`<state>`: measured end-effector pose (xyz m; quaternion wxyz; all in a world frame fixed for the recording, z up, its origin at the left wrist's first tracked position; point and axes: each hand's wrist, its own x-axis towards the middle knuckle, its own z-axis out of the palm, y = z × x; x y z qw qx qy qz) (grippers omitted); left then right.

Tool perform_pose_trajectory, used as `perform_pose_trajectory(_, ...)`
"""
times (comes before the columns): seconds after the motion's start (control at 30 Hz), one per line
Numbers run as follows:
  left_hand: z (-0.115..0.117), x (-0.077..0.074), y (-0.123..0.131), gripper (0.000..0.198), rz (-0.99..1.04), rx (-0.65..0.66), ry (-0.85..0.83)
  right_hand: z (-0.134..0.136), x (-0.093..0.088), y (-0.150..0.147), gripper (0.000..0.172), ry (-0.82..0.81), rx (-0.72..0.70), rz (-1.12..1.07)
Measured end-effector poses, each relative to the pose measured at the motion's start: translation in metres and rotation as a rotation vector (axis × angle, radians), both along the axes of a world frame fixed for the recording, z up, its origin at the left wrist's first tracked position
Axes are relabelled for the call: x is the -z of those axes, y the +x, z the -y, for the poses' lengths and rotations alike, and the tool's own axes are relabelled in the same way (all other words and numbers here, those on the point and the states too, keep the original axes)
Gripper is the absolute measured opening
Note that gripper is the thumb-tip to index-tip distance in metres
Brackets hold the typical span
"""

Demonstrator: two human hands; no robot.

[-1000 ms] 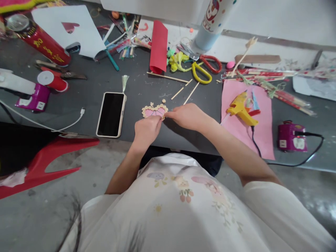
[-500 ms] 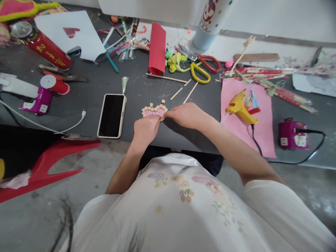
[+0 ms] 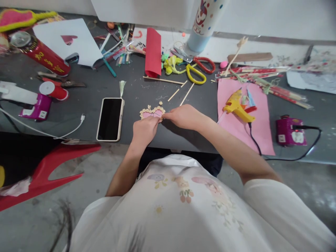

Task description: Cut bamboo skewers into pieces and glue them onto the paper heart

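Observation:
A small pink heart (image 3: 155, 113) with a beaded-looking tan border lies on the dark table between my hands. My left hand (image 3: 145, 130) rests over its lower left part, fingers closed on its lower edge. My right hand (image 3: 183, 117) comes in from the right, its thumb and forefinger pinched at the heart's right edge; whatever is between them is too small to make out. Small tan pieces (image 3: 160, 103) lie just above the heart. Thin wooden sticks (image 3: 187, 94) lie beyond my right hand.
A phone (image 3: 110, 119) lies left of my hands. Scissors (image 3: 196, 74), a rolled red paper (image 3: 153, 52) and a bottle (image 3: 201, 38) stand or lie behind. At right, a yellow glue gun (image 3: 238, 108) rests on pink paper (image 3: 262, 136). A red can (image 3: 43, 54) is at far left.
The view has shifted slightly, moving the table items a little left in the picture. My hands keep nearly the same pose at the heart.

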<state>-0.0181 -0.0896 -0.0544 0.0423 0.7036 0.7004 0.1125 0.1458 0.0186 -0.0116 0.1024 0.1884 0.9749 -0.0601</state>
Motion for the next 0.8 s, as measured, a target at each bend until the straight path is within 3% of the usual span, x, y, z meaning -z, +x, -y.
perform_pose_trajectory(0.2, 0.0005, 0.0027, -0.0027, 0.036, -0.025, 0.051, 0.004, 0.0, -0.0001, -0.0015, 0.033, 0.0, 0.0, -0.011)
perform_pose_trajectory(0.8, 0.0018, -0.0008, -0.0013, 0.035, 0.004, -0.017, -0.028, -0.0032, -0.002, -0.0032, 0.036, -0.014, -0.005, 0.018)
